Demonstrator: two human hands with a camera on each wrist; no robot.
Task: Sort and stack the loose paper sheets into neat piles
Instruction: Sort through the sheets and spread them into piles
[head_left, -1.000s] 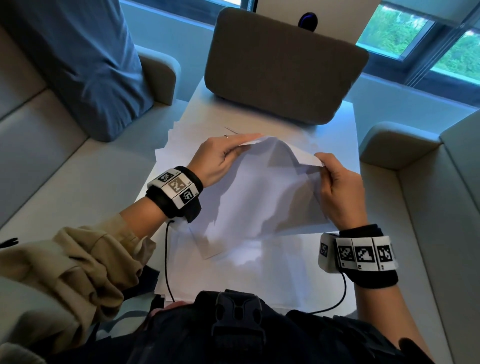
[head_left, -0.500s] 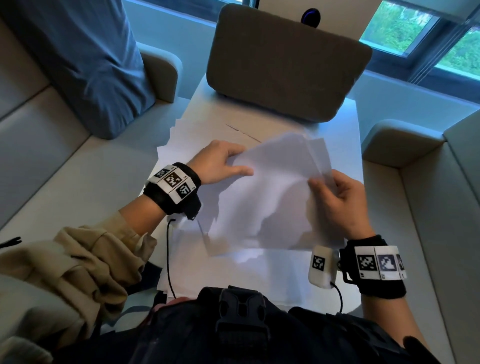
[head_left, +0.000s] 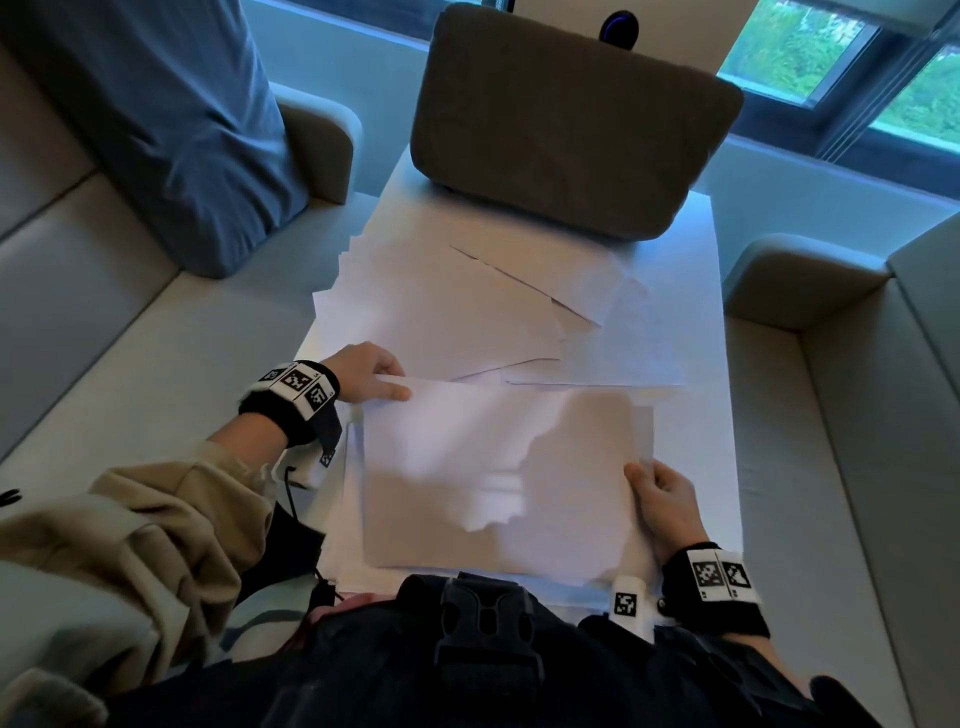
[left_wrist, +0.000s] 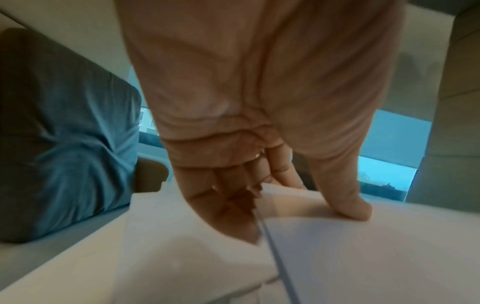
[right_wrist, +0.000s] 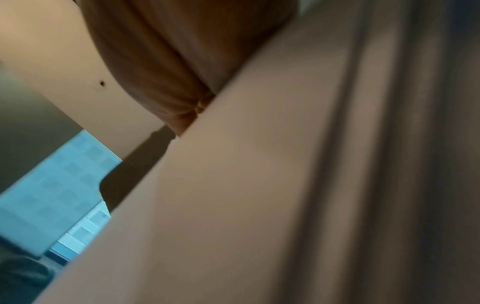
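Paper bundle (head_left: 498, 467): thin, limp, slippery; being pinched at opposite edges by left hand (head_left: 363, 374) and right hand (head_left: 667, 501).

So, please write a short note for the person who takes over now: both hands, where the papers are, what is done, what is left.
Left hand: pinches the far left corner of the held bundle of sheets.
Right hand: grips the bundle's right edge.
Bundle: low over the near end of the white table, on top of more paper.
Loose sheets: spread unevenly further away, before the brown cushion.
Done: one bundle gathered.
Left: square it, set it down, gather the loose sheets.
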